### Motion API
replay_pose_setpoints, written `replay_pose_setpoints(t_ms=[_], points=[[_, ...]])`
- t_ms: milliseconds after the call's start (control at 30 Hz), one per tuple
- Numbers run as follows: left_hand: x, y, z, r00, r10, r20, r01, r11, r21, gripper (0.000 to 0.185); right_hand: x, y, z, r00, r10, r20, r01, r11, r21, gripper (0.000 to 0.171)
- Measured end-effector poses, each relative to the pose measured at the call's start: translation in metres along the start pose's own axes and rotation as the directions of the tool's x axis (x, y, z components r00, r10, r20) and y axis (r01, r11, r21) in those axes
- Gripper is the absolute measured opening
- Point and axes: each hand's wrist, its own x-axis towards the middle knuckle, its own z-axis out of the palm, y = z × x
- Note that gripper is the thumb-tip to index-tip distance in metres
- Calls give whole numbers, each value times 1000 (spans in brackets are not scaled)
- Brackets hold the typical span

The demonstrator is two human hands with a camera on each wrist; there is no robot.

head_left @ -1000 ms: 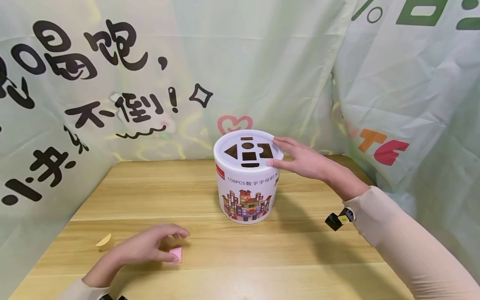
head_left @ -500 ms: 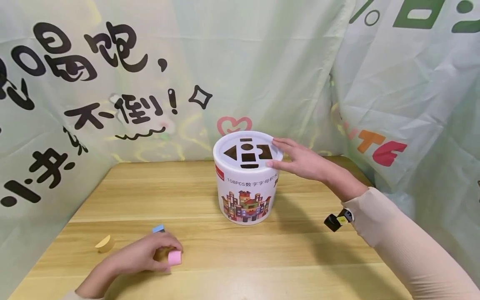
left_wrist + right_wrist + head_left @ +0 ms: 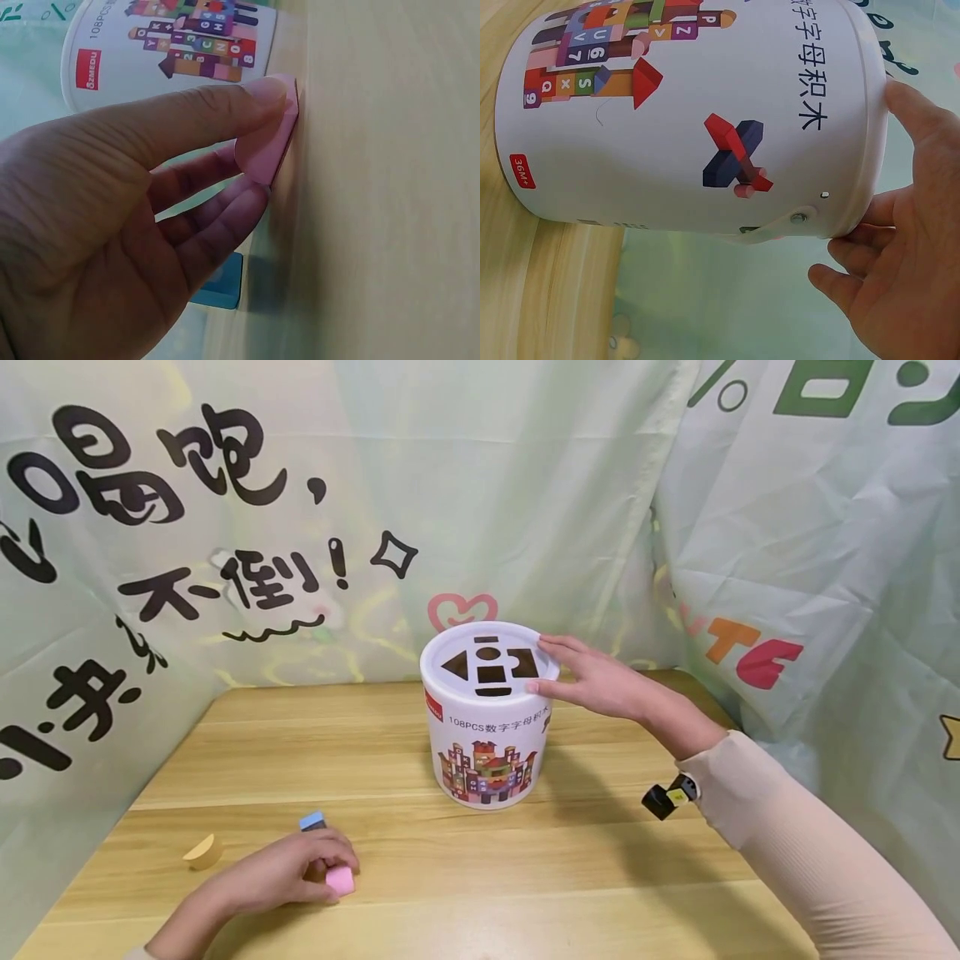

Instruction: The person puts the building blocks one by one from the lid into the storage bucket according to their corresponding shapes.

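Note:
My left hand (image 3: pixel 281 877) pinches a small pink block (image 3: pixel 340 881) low over the table at the front left. In the left wrist view the thumb lies on the near face of the pink block (image 3: pixel 266 142), with fingertips at its other side. A white lidded bucket (image 3: pixel 486 760) printed with a block castle stands upright mid-table. Its lid has several shaped holes. My right hand (image 3: pixel 592 681) rests on the bucket's right rim with fingers spread. From the right wrist view, thumb and fingertips of the right hand (image 3: pixel 907 225) touch the lid's edge.
Just behind the left hand lies a blue block (image 3: pixel 312 821), partly hidden by it. A yellow half-round block (image 3: pixel 201 852) sits farther left on the wooden table (image 3: pixel 300 735). Printed cloth (image 3: pixel 525 485) hangs along the back and both sides.
My left hand has closed on the pink block, which was tipped and drawn slightly leftward. The blue block has come into sight behind that hand. The right hand stays on the bucket rim.

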Motion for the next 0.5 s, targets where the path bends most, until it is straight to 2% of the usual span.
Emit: replay_pose_setpoints(t_ms=[167, 267, 367, 500], points=[[0, 2, -1, 999, -45, -7, 45, 998, -39, 20, 0, 0, 0, 1000, -1, -1, 1, 1000, 3, 95], [1, 2, -1, 999, -36, -23, 36, 999, -29, 21, 0, 0, 0, 1000, -3, -6, 3, 1000, 7, 94], [5, 2, -1, 998, 6, -57, -3, 998, 62, 23, 0, 0, 0, 1000, -7, -4, 7, 1000, 5, 94], [14, 5, -3, 993, 71, -94, -52, 980, 195, 24, 0, 0, 0, 1000, -3, -4, 3, 1000, 11, 95]])
